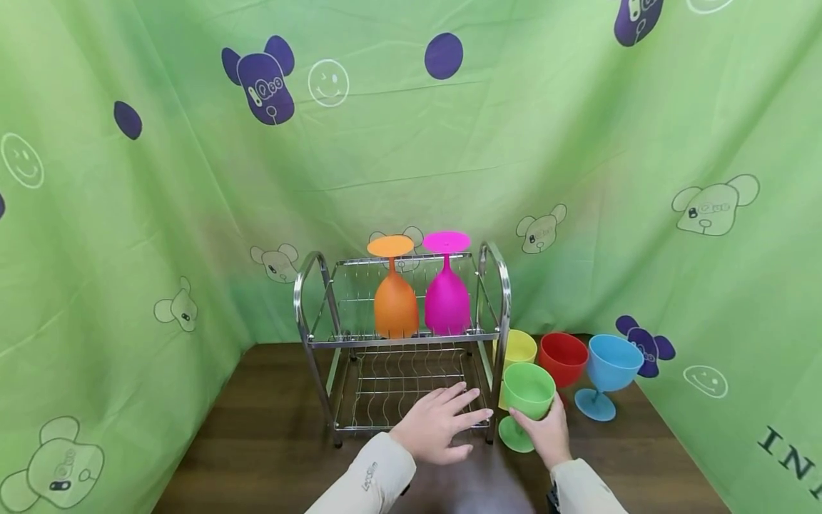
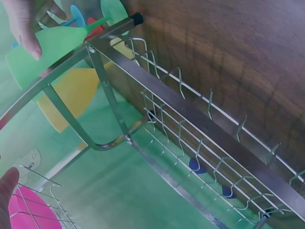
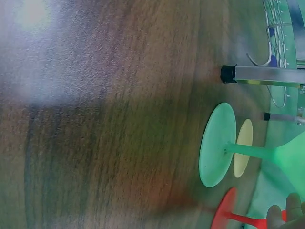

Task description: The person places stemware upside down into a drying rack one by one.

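A green plastic goblet (image 1: 528, 391) is upright to the right of the rack, its bowl gripped by my right hand (image 1: 549, 432) between thumb and fingers. In the right wrist view its round green foot (image 3: 218, 144) is close to the tabletop; whether it touches is hard to tell. My left hand (image 1: 439, 425) has its fingers spread, holding nothing, in front of the metal dish rack (image 1: 401, 341). An orange goblet (image 1: 395, 307) and a magenta goblet (image 1: 447, 303) hang upside down side by side on the rack's upper tier.
Behind the green goblet stand a yellow goblet (image 1: 521, 345), a red goblet (image 1: 564, 353) and a blue goblet (image 1: 614, 363), all upright. The lower wire tier (image 1: 411, 385) lies beyond my left hand. Green patterned cloth (image 1: 385, 157) surrounds the brown wooden table (image 1: 257, 457).
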`<state>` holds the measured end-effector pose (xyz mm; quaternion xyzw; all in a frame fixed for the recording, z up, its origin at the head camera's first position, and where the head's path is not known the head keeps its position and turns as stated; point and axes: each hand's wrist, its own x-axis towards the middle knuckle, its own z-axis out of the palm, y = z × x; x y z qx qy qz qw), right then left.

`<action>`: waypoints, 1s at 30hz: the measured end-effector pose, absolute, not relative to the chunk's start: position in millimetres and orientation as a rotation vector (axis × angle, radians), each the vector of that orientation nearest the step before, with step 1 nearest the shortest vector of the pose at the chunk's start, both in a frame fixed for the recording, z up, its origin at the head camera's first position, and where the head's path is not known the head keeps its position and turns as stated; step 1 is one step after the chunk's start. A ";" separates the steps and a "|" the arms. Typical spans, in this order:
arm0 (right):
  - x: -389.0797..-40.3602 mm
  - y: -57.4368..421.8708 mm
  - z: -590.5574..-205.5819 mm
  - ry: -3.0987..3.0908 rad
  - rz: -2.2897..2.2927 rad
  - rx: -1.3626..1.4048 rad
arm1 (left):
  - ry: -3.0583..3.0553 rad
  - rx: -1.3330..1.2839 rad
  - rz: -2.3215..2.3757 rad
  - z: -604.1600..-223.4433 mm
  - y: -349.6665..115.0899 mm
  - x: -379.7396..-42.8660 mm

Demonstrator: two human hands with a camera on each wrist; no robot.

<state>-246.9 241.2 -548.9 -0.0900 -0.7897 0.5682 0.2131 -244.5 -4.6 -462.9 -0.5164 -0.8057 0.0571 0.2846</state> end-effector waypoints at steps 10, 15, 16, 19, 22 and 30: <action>-235.7 239.9 -540.7 -2.213 1.573 -0.299 | -2.171 -1.400 0.120 -456.9 2.0 -240.9; -228.3 239.0 -538.0 -2.208 1.515 -0.228 | -2.160 -1.402 0.095 -453.0 3.9 -240.3; -226.2 239.0 -537.0 -2.205 1.496 -0.216 | -2.162 -1.400 0.095 -452.3 4.3 -240.4; -218.8 238.5 -532.8 -2.201 1.446 -0.188 | -2.170 -1.408 0.070 -450.1 5.8 -241.0; -212.0 237.9 -530.1 -2.208 1.383 -0.153 | -2.167 -1.417 0.017 -448.1 7.9 -240.9; -199.3 230.9 -527.7 -2.194 1.129 0.115 | -2.104 -1.434 -0.083 -445.7 16.4 -242.1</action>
